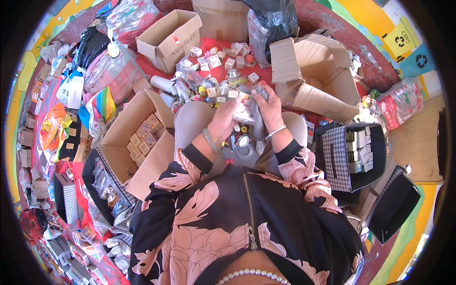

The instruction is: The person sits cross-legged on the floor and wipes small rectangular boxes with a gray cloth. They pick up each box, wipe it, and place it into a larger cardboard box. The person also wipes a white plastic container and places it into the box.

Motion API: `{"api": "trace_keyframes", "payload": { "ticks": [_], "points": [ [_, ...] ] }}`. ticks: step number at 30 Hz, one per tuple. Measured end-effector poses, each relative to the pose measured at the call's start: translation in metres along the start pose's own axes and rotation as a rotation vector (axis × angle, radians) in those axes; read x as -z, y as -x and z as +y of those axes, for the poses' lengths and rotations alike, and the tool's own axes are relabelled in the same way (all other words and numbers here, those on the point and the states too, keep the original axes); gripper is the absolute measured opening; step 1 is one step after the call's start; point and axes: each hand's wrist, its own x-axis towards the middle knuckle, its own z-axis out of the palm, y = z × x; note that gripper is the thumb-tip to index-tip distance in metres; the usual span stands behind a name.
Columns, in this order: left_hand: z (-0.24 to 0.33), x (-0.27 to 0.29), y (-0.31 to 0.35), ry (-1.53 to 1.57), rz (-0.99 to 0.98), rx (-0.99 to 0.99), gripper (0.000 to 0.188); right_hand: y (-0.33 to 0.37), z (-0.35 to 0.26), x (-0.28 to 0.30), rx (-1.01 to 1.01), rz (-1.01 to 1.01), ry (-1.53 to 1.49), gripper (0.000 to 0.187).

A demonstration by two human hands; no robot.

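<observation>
Stretching lengthwise toward the jacket, grey cloth in curled right hand, whitish packet in closed left hand.

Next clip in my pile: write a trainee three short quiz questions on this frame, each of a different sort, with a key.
1. Which of the person's hands grips the grey cloth? A) left B) right
2. True or false: the nearer cardboard box on the left is taped shut.
3. Fill in: the upper checked bin on the right holds small ____.

Key:
1. B, the right hand.
2. False; it stands open.
3. Boxes.
</observation>
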Motion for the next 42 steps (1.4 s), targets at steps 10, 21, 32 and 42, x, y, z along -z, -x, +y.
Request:
{"api": "trace_keyframes", "payload": {
  "ticks": [10,21,32,42],
  "points": [
    [0.005,0.007,-0.004,0.483,-0.149,0.153,0.042,-0.004,-0.032,0.027,-0.259,0.053,-0.499,0.042],
    [-0.004,0.015,-0.001,0.145,-0.211,0.202,0.043,0.0,-0.02,-0.006,0.076,-0.069,0.197,0.029],
    [-0.002,-0.001,0.001,-0.249,-0.157,-0.353,0.066,-0.018,-0.047,0.058,-0.425,0.079,-0.516,0.049],
    [-0.006,-0.014,0.008,-0.898,0.004,-0.608,0.057,0.015,-0.033,-0.016,0.162,-0.094,0.806,0.035]
  ]
}}
